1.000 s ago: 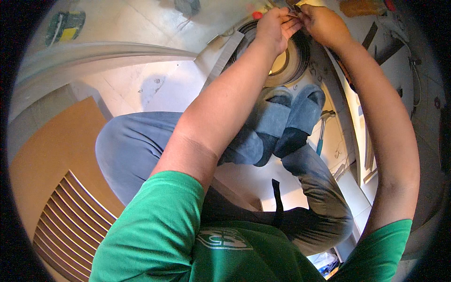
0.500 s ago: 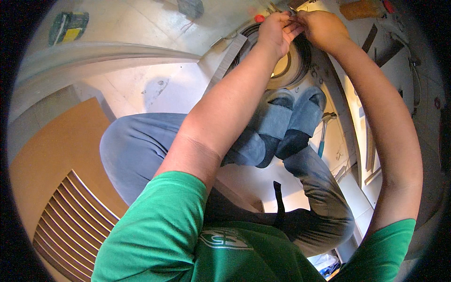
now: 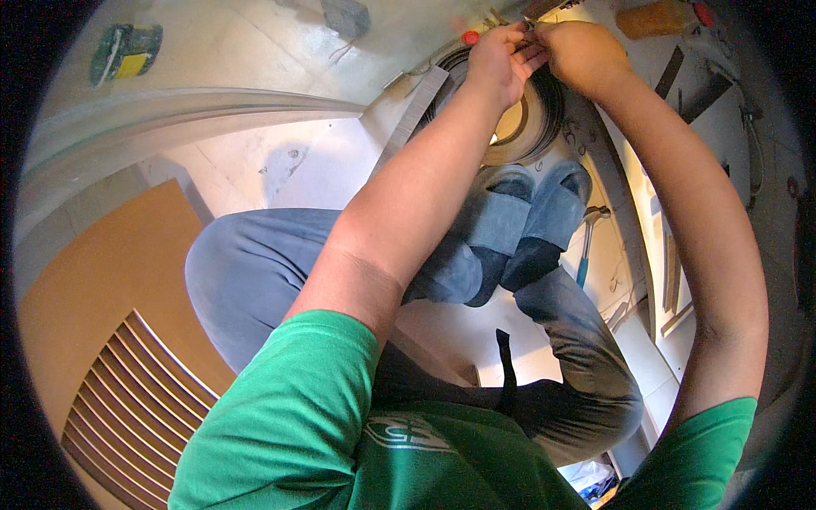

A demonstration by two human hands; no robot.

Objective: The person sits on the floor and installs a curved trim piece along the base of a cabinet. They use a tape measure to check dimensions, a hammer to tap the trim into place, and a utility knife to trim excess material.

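Both my hands meet at the far edge of the view, just beyond a wound roll of dark-edged strip [image 3: 548,115]. My left hand [image 3: 503,64] is palm-side up, its fingers bent in against the fingers of the other hand. My right hand [image 3: 582,55] is closed with its knuckles up. Small thin dark pieces show at the fingertips, too small and too covered to name. A small round red thing [image 3: 470,37] lies just left of my left hand. Below the roll are my feet in grey-blue slide sandals [image 3: 500,223].
A claw hammer [image 3: 586,246] with a teal handle lies right of my feet. Long strips and panels [image 3: 667,263] stand along the right. At left are a brown slatted panel [image 3: 110,280] and a black roll with a yellow label [image 3: 126,53]. An amber bottle [image 3: 654,19] lies at far right.
My hands stay together at nearly the same spot, with only a slight shift of the fingers. The whole view has moved slightly.
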